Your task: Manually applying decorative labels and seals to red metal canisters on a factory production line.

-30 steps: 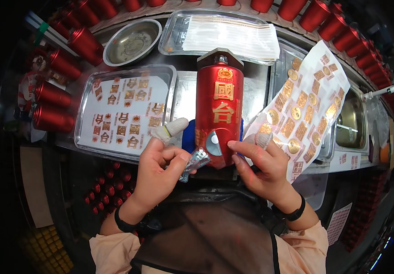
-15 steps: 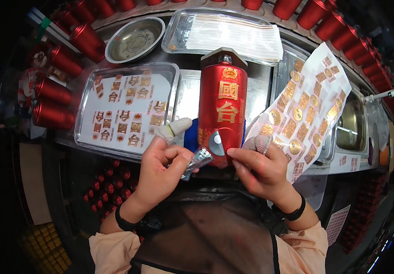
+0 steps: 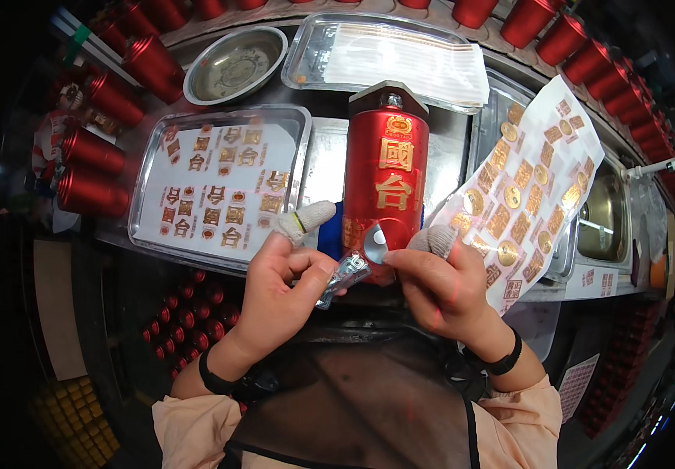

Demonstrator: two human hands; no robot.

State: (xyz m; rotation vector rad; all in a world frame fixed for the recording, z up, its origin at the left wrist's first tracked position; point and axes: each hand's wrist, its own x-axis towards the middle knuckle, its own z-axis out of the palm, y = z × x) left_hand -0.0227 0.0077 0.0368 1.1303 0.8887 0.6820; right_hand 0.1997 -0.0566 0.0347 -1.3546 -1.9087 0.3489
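Note:
A tall red bottle (image 3: 384, 172) with gold characters lies on the steel bench, its base toward me. My left hand (image 3: 279, 293), a cloth cot on its forefinger, pinches a small silver tool (image 3: 341, 275) beside the bottle's base. My right hand (image 3: 443, 285), also with a cloth fingertip cover, rests against the bottle's lower right side, its fingers touching the round pale patch (image 3: 376, 238) there. A white sheet of gold stickers (image 3: 525, 184) lies just right of that hand.
A steel tray (image 3: 150, 168) with a sheet of red-and-gold stickers sits to the left. Behind are a round steel bowl (image 3: 236, 66) and a tray (image 3: 306, 55) holding clear sheets. Red bottles (image 3: 91, 152) line the left side and the back edge; more stand below the bench.
My right hand has shifted left along the bottle's base onto the round patch. My left hand has stayed by the base with the silver tool.

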